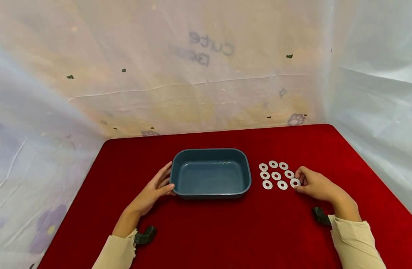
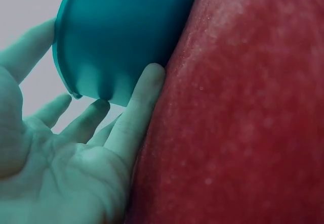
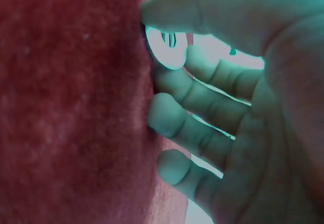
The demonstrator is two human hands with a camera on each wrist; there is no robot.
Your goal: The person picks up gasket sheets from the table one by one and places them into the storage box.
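Observation:
A dark blue-grey rectangular basin (image 1: 210, 179) lies on the red cloth. My left hand (image 1: 155, 190) is at its left end, thumb at the near rim and fingers along the outer wall. Seen from the left wrist, those fingers are extended, their tips against the basin wall (image 2: 121, 37). To the right, my right hand (image 1: 315, 185) pinches a flat white washer (image 1: 291, 182) between thumb and index finger. The right wrist view shows this washer (image 3: 158, 47) on edge to the camera, the other fingers bent. Several more white washers (image 1: 278, 185) lie in rough rows beside it.
The red cloth (image 1: 206, 231) covers the whole table top. Pale printed sheeting (image 1: 206, 104) hangs behind the table and along both sides. A dark strap-mounted device sits at each wrist, below the cream sleeves (image 1: 355, 239).

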